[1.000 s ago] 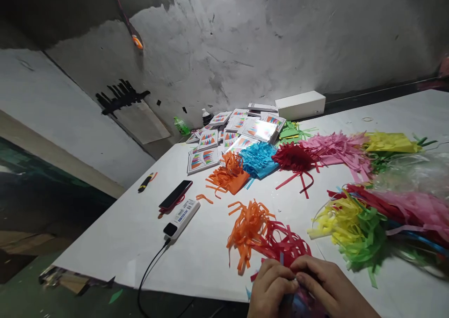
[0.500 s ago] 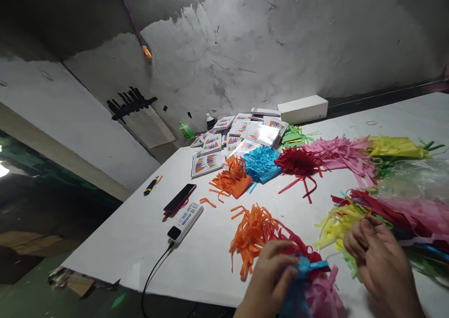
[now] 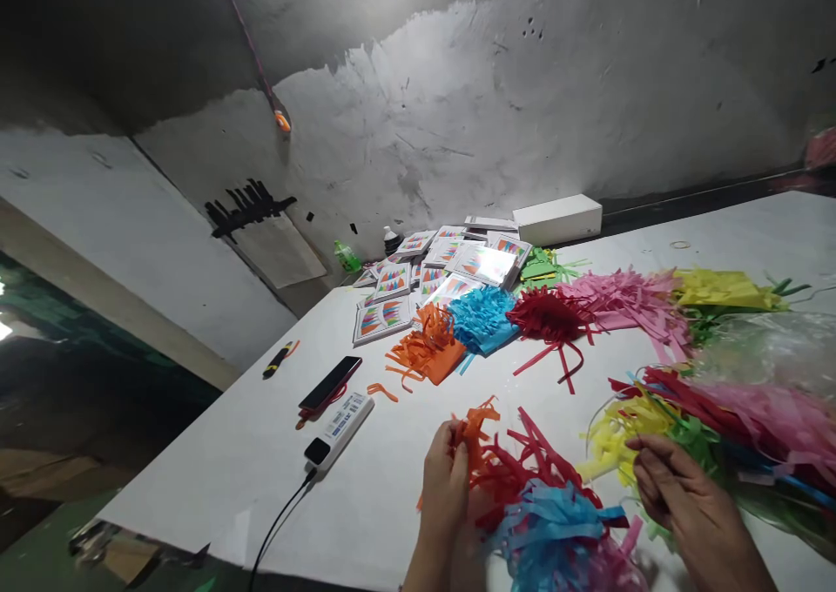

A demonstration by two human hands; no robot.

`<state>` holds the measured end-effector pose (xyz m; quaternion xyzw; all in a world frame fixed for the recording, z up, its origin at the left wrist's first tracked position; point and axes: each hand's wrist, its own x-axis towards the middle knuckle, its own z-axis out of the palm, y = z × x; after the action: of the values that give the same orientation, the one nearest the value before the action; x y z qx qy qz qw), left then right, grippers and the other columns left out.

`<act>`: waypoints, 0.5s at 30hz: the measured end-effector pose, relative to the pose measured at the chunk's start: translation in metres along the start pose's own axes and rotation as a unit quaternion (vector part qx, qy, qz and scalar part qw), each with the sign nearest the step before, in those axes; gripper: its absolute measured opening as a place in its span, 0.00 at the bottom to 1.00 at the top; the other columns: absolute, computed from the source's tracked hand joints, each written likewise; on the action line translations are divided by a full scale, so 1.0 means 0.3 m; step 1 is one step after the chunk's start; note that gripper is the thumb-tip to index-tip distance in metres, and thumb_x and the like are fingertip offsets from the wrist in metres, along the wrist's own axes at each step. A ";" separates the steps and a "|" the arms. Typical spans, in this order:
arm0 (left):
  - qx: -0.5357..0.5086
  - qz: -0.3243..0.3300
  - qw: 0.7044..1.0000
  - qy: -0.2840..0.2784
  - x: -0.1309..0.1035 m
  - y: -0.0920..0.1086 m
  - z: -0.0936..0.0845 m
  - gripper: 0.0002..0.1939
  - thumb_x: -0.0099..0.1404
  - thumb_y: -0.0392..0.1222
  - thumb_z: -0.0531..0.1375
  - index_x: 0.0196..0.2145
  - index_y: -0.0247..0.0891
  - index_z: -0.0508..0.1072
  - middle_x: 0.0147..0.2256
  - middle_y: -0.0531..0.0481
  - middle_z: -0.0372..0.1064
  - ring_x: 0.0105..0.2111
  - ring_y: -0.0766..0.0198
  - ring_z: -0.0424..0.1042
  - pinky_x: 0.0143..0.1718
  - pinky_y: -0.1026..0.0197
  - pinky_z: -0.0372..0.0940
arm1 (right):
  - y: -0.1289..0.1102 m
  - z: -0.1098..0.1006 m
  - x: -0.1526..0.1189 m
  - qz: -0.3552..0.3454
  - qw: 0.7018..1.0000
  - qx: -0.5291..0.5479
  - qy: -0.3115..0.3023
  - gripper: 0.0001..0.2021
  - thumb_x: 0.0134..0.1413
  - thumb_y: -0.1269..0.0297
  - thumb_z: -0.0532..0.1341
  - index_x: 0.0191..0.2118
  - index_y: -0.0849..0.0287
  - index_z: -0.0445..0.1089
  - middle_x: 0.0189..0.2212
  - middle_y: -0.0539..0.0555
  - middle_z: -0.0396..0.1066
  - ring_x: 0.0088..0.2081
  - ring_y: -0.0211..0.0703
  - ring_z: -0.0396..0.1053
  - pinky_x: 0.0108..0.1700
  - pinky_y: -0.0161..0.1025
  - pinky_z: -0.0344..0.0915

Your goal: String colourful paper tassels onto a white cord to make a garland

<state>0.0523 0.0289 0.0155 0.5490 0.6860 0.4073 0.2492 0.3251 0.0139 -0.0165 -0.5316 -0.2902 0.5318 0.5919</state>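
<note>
Head view. Pinching the left edge of an orange tassel (image 3: 482, 431), the left hand (image 3: 445, 461) has thumb and fingers drawn together. Red tassel (image 3: 522, 470): just right of that hand, on a white table (image 3: 248, 453). Blue tassel (image 3: 549, 531): nearer the viewer, between the hands. Pink tassel (image 3: 614, 564): beside the blue. Right hand (image 3: 672, 479): near a yellow tassel (image 3: 614, 440), well apart from the orange one, its thumb and forefinger narrowed (whether on a thread or on nothing, one cannot tell).

Appearance: narrow cut strips, loose and curling. Orange, small and ragged, with ends sticking up. Red, longer, several strips fanning upward. Blue, the bulkiest, faintly sheer, one folded strip pointing right. Pink, pale and crumpled.

Limits: blue and pink are cut off by the bottom edge. The left hand covers part of the orange strips; the right hand blocks some green strips (image 3: 696, 444) behind it. Any join among the orange, red, blue and pink is hidden beneath the strips. A pale patch beside the left forearm (image 3: 428, 553) is too blurred to name.
</note>
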 end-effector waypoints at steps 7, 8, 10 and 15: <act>-0.491 -0.204 0.841 -0.099 -0.201 0.123 0.041 0.18 0.47 0.49 0.76 0.31 0.37 0.77 0.25 0.53 0.76 0.24 0.65 0.73 0.28 0.64 0.65 | -0.034 0.174 -0.149 -0.156 0.959 -0.164 -0.171 0.15 0.54 0.45 0.61 0.41 0.47 0.73 0.22 0.44 0.68 0.21 0.41 0.63 0.23 0.36 0.63; -0.502 -0.214 0.832 -0.097 -0.218 0.127 0.053 0.18 0.45 0.48 0.77 0.30 0.37 0.77 0.24 0.52 0.76 0.24 0.65 0.73 0.28 0.64 0.66 | -0.048 0.195 -0.158 -0.167 0.945 -0.179 -0.216 0.15 0.55 0.46 0.61 0.42 0.47 0.73 0.22 0.44 0.67 0.20 0.40 0.63 0.22 0.36 0.62; -0.505 -0.221 0.827 -0.107 -0.235 0.128 0.065 0.18 0.42 0.46 0.78 0.27 0.37 0.78 0.21 0.52 0.75 0.23 0.64 0.74 0.28 0.64 0.66 | -0.070 0.222 -0.163 -0.189 0.920 -0.192 -0.285 0.12 0.58 0.48 0.59 0.38 0.48 0.73 0.22 0.44 0.68 0.23 0.42 0.65 0.25 0.36 0.63; -0.437 -0.209 0.874 -0.048 -0.188 0.080 0.011 0.20 0.48 0.50 0.74 0.35 0.39 0.77 0.27 0.50 0.76 0.27 0.59 0.77 0.29 0.60 0.69 | -0.076 0.208 -0.148 -0.214 0.937 -0.152 -0.229 0.14 0.60 0.50 0.58 0.29 0.51 0.70 0.21 0.44 0.65 0.23 0.40 0.62 0.26 0.36 0.60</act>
<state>0.0836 -0.0225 0.0276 0.2470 0.5243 0.5772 0.5753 0.2640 -0.0047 0.0314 -0.4045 -0.6021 0.4494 0.5214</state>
